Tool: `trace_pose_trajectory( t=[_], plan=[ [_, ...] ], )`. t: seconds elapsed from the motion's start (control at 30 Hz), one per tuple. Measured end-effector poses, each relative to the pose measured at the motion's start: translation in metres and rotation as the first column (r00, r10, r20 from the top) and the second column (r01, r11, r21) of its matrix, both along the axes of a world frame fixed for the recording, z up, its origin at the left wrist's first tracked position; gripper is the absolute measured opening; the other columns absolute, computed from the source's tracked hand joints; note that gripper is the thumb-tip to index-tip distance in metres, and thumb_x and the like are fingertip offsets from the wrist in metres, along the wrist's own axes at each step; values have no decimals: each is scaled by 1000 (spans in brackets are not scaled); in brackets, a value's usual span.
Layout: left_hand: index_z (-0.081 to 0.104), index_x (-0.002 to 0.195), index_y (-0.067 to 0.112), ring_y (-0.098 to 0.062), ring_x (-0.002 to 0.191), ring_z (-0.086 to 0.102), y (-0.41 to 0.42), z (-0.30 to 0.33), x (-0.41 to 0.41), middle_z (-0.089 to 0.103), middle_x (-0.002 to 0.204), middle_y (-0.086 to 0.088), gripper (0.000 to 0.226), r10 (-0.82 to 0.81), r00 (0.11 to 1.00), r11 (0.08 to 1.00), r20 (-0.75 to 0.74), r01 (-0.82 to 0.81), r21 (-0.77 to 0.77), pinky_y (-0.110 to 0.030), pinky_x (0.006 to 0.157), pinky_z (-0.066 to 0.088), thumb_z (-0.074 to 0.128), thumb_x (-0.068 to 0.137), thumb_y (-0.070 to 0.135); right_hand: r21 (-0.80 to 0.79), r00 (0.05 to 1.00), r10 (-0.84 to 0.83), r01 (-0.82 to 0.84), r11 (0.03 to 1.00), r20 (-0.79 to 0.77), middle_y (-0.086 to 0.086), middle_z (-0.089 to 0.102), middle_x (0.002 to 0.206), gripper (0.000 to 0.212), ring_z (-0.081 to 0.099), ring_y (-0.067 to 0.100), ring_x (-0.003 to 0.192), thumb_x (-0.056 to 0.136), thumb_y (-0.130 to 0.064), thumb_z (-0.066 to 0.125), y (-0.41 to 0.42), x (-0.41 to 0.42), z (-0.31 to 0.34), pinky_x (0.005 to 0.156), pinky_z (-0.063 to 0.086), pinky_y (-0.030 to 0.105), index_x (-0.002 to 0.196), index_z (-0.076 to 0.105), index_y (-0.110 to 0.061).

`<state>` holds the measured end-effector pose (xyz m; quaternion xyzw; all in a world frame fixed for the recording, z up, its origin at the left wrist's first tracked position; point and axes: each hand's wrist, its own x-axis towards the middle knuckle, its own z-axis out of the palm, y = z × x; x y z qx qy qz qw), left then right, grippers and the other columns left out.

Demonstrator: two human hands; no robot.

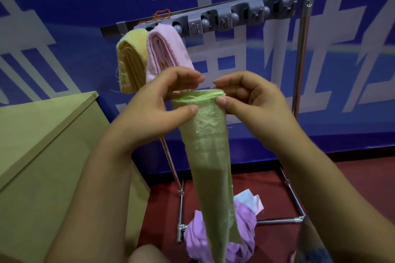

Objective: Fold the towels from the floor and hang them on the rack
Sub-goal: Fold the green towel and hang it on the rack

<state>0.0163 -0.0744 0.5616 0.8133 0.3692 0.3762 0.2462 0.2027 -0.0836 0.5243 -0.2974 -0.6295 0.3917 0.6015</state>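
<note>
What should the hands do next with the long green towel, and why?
Probably lift the green towel to the rack and hang it just right of the pink towel. Both the left hand and right hand pinch its top edge, it already hangs folded into a narrow strip, and the yellow towel and the pink one fill the rack's left end.

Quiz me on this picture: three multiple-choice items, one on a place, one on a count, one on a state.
1. Where is the purple cloth?
A. on the floor
B. on the rack
C. on the box

2. How many towels hang on the rack?
A. none
B. two
C. four

3. The green towel is
A. spread flat
B. crumpled
C. folded narrow, held up

Answers:
1 A, it lies by the rack's feet.
2 B, a yellow towel and a pink towel.
3 C, left hand and right hand pinch its top.
</note>
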Motion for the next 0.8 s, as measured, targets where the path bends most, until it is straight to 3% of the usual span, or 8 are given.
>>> trace_pose_trajectory(
  t=[0.1,0.2,0.33,0.53,0.6,0.7,0.8],
  plan=[
    [61,115,22,4,99,60,0,15,9,66,105,12,39,90,965,987,-247,-54,149,-13,86,47,75,79,23,26,999,28,-29,999,32,-2,71,88,27,70,8,88,84,7,60,-2,-5,2,76,55,21,98,60,-16],
    [67,103,21,-1,84,63,4,24,17,68,91,12,30,139,929,980,-343,-81,180,-16,73,51,77,75,27,48,999,7,-8,999,32,-2,70,89,26,69,7,88,84,6,62,-3,-6,-1,77,54,19,96,60,-17],
    [70,98,24,3,82,64,11,26,25,69,86,14,25,141,903,984,-405,-84,157,-16,73,52,77,74,27,41,996,-87,87,995,-8,-3,68,95,26,68,8,92,82,1,67,-4,-2,-10,79,55,22,92,59,-22],
    [73,95,24,-3,76,58,17,23,34,63,81,9,15,129,901,978,-413,-48,201,-12,65,43,71,80,24,-31,988,-126,123,992,-94,0,66,102,16,69,14,90,87,-10,64,-2,12,-33,78,57,28,97,57,-19],
    [71,92,25,-5,80,59,17,26,33,64,84,7,11,80,926,987,-369,-21,162,-16,70,47,70,82,21,-120,996,-84,82,989,-9,-7,68,98,16,66,7,92,87,-14,64,-3,18,-60,81,54,24,101,60,-20],
    [68,89,29,-3,84,60,18,32,30,65,86,10,12,59,947,989,-317,-13,145,-17,74,49,68,83,19,-287,994,-6,39,957,113,2,71,93,15,67,8,86,85,-8,66,-5,19,-110,84,54,29,100,65,-11],
    [66,89,32,2,81,58,20,37,27,65,86,11,13,62,947,985,-317,-7,173,-12,72,46,67,82,21,-300,989,-64,101,949,130,6,72,90,7,66,10,83,85,-12,66,-4,17,-137,82,52,29,90,68,-15]
  ],
)
